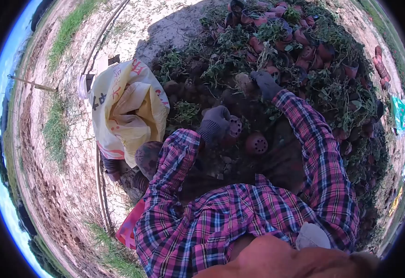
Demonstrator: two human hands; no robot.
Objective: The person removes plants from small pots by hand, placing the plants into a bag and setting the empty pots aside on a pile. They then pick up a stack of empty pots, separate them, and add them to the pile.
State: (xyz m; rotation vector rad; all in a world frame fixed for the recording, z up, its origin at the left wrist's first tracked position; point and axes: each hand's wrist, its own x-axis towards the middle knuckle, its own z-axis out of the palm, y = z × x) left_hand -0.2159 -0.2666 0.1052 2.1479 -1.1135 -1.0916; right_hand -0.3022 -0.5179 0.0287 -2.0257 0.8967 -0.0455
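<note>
My left hand (214, 123), in a dark grey glove, is closed on a reddish-brown plastic nursery pot (235, 126) with round holes in its base. A second nursery pot (257, 144) lies on the dark soil just right of it, its holed base facing up. Farther out, my right hand (266, 85), gloved too, has its fingers at the right side of a light-brown root ball (244, 83) and appears to grip it; the fingertips are partly hidden. Several dark soil clumps (195, 90) lie beyond my left hand.
A yellowish woven sack (130, 104) with red and black lettering stands at the left, its mouth folded open. Ahead and to the right spreads a heap of reddish pots (306, 53) mixed with green plants (267, 32). A thin hose (98, 46) runs along the pale, cracked ground.
</note>
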